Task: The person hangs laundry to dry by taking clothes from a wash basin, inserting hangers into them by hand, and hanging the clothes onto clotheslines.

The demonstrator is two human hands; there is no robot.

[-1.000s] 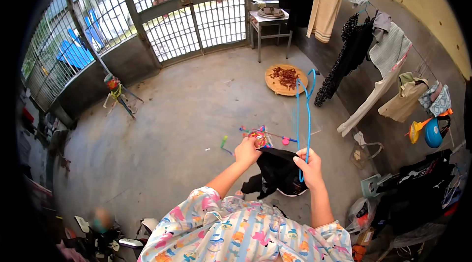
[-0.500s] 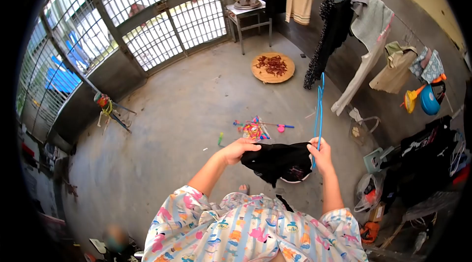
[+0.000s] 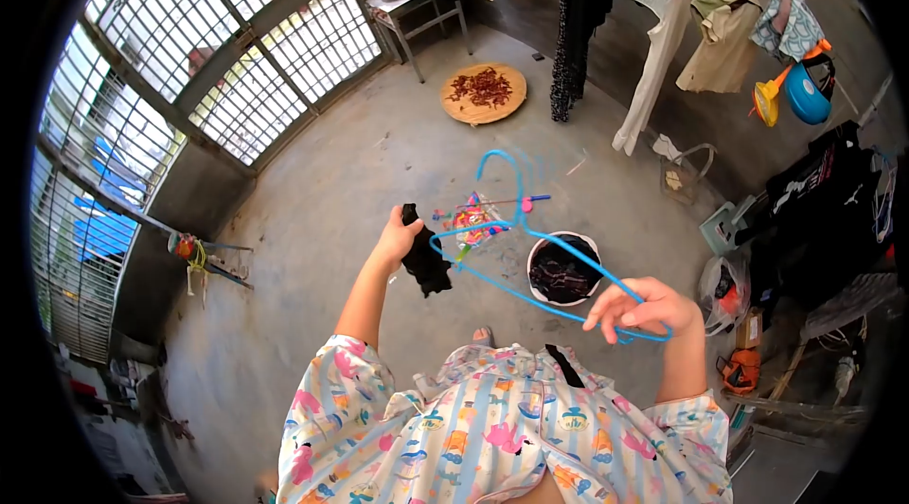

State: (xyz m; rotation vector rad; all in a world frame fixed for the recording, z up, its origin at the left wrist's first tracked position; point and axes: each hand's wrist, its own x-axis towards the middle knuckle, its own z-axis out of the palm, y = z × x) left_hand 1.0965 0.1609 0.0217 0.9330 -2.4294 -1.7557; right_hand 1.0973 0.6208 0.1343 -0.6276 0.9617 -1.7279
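A black cloth (image 3: 426, 258) hangs bunched from my left hand (image 3: 399, 237), whose fingers are closed on its upper end. My right hand (image 3: 649, 307) holds the blue hanger (image 3: 519, 220) by its right corner, fingers bent around the wire. The hanger's hook points away from me, and its left corner reaches close beside the black cloth. Beneath the hanger, a white-rimmed bucket (image 3: 595, 248) on the floor contains dark clothes (image 3: 561, 273).
Colourful toys (image 3: 473, 220) lie on the floor ahead. Beyond them is a round tray (image 3: 516, 106) of reddish pieces. Clothes such as white trousers (image 3: 653, 69) hang along the right wall. A tripod stand (image 3: 222, 263) is at left, a small table (image 3: 417, 4) near the barred gate.
My hands have moved apart. The black cloth has left my right hand and hangs from my left alone. The hanger has swung from edge-on to spread out flat, and the bucket has come into view.
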